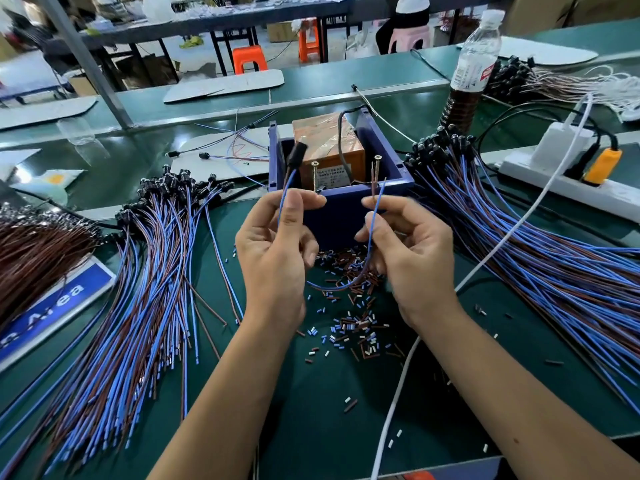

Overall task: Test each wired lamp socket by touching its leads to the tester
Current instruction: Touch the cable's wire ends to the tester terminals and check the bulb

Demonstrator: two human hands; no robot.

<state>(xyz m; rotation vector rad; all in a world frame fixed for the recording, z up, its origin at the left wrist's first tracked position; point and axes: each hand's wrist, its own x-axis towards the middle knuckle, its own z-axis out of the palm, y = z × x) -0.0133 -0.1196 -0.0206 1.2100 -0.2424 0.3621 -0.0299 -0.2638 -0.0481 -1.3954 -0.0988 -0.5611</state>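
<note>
Holding one wired lamp socket (297,154) up over a green bench (311,427), a person works w/ both bare hands at centre frame. Left hand (277,251) pinches the blue and brown leads (370,237) just below the black socket, thumb and forefinger closed on the wire, other fingers curled. Right hand (408,258) pinches the same pair nearer their free ends, which point up beside the right screw (376,174); whether the tips touch it can't be told. Between the hands the wire sags in a loop.

Near the wrists, cut bits of insulation (349,327) – blue, brown, white – lie scattered on the bench. A white cable (398,393) runs from the near edge up to the right.

Just beyond the hands sits the tester (341,216), a dark blue open box w/ an orange-brown block (329,143) inside and two screws standing upright on its near rim, left screw (314,176) apart from the wires.

Left of the box, a big fan of sockets w/ blue/brown leads (149,289) is spread out; a similar pile (519,237) lies at right. Far left, a bundle of brown wires (38,251) rests above a blue sign (52,306).

Farther right: white power strip (554,181) w/ an orange plug (602,166), then a plastic bottle (472,67) of dark liquid. In the bkgd, orange stools (249,58) and other benches.
</note>
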